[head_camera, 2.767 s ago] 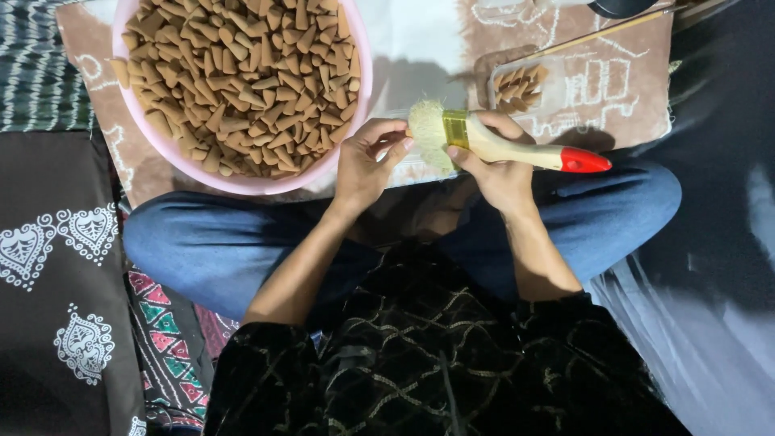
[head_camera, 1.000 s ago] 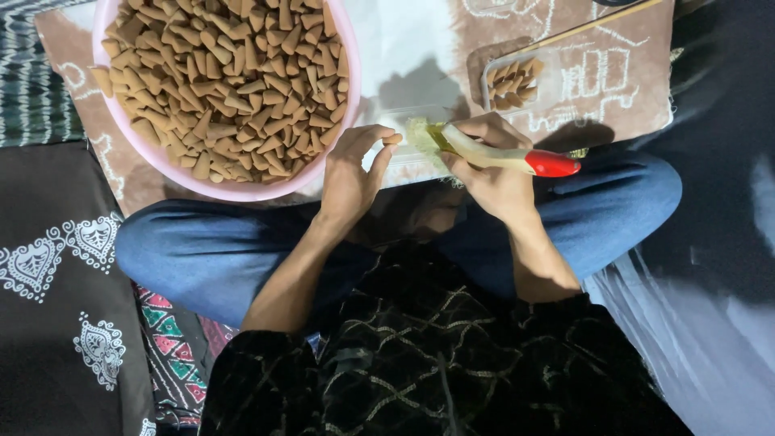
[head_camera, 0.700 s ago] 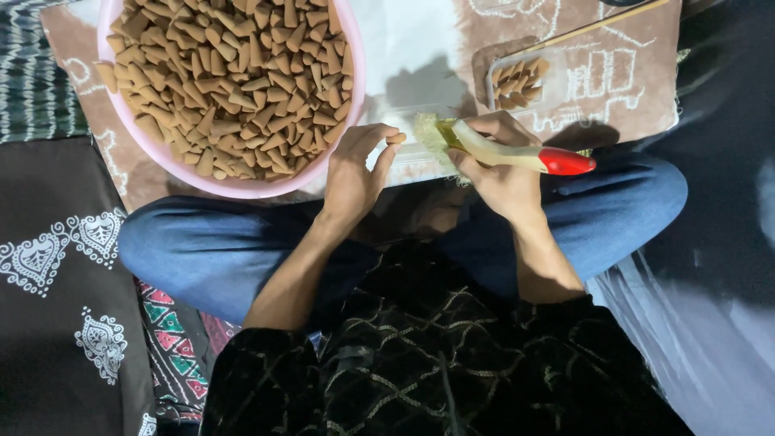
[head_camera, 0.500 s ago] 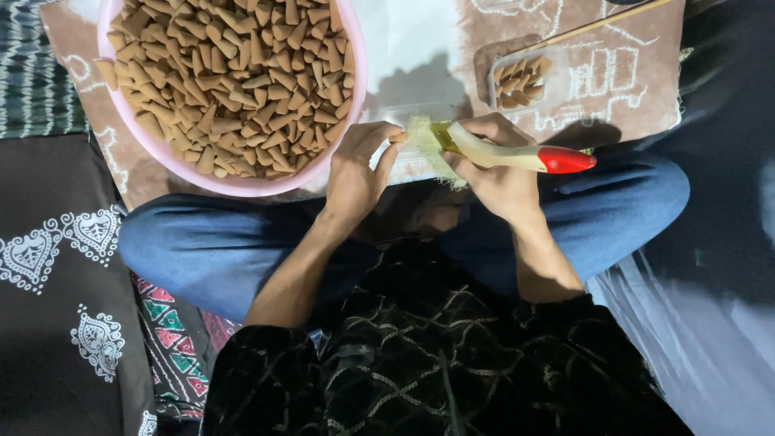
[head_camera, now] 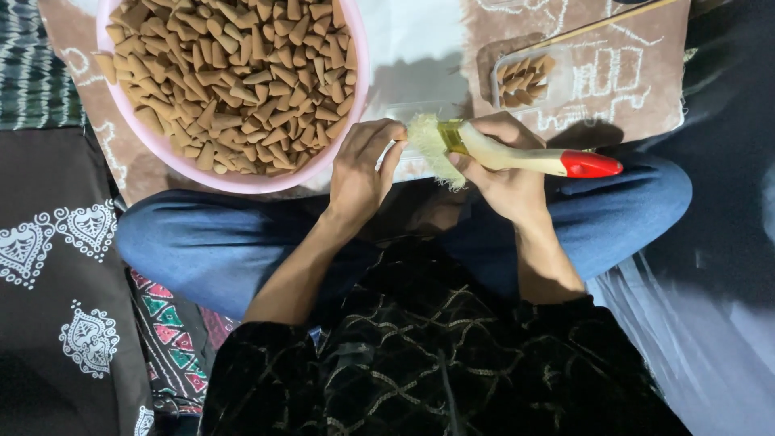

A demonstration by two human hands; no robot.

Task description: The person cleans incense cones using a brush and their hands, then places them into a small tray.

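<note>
Sitting cross-legged on patterned cloths (head_camera: 48, 242), the right hand (head_camera: 504, 173) grips a paintbrush (head_camera: 517, 155), bristles at nine o'clock beside the left hand (head_camera: 359, 173), fingers pressed together. Pink bowl (head_camera: 242, 173) of cones sits at eleven. Brush has dropped slightly lower.

Right hand (head_camera: 504, 173) gripping paintbrush (head_camera: 517, 155), left hand (head_camera: 359, 173) at its bristles, beside pink bowl (head_camera: 242, 179).

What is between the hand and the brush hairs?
Nothing visible. The left hand has its fingertips right at the pale bristles of the brush, and the right hand grips the brush handle directly.
</note>
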